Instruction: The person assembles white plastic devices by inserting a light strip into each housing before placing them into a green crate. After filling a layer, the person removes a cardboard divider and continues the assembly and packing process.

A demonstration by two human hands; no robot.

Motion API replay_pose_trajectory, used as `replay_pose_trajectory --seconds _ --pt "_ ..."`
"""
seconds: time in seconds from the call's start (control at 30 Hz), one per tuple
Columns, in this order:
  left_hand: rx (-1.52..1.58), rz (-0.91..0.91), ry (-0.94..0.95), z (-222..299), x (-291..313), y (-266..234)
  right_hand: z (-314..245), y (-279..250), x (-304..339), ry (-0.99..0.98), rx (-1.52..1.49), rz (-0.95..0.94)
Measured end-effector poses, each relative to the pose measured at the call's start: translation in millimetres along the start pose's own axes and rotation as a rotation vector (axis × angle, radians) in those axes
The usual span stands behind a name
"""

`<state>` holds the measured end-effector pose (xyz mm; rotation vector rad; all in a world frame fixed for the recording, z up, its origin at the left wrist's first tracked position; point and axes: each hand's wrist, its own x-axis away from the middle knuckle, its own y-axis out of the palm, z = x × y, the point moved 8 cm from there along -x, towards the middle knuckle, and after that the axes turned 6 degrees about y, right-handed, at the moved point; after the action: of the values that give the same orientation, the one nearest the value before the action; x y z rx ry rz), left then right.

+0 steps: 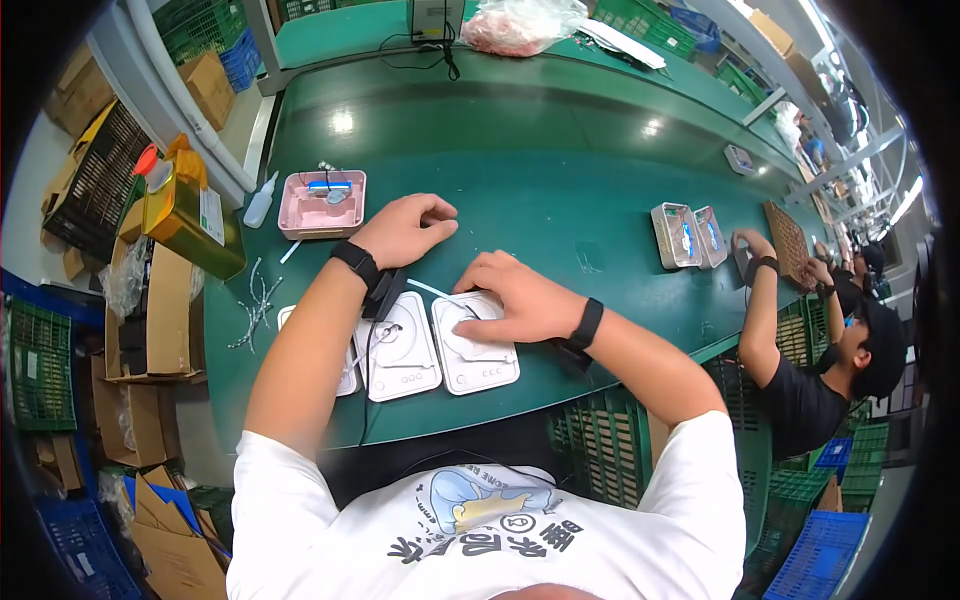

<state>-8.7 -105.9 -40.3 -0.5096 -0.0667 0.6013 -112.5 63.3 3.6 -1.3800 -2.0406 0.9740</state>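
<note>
Several white plastic covers lie side by side at the bench's near edge; the middle cover (412, 365) has a round raised area and a thin wire on it. My right hand (515, 300) grips the right-hand cover (485, 372), thumb flat on its face and fingers bent at its far edge. A thin white strip (428, 288) runs from beside my left wrist toward those fingers. Above the bench, my left hand (405, 230) is loosely curled, thumb and fingers apart, with nothing visible in it. Nearest to it is a pink housing (290, 215) containing a blue part and wires.
A white squeeze bottle (260, 203) and a yellow-green can (190, 225) stand left. Tangled wires (258, 305) lie near the left edge. Rightward, an opened housing (675, 238) rests near a co-worker's hand (752, 243). A plastic bag (520, 25) sits at the back.
</note>
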Motion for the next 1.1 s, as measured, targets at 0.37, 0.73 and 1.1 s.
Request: replay_pose_trajectory --seconds 0.37,0.73,1.1 --pt "0.03 0.164 0.039 21 4 -19 44 -18 -6 0.093 -0.29 0.258" --pt "-0.059 -0.06 0.118 41 7 18 77 -55 12 0.292 -0.558 0.32" --pt "0.014 -0.092 -0.003 32 7 16 59 -42 10 0.319 -0.407 0.338"
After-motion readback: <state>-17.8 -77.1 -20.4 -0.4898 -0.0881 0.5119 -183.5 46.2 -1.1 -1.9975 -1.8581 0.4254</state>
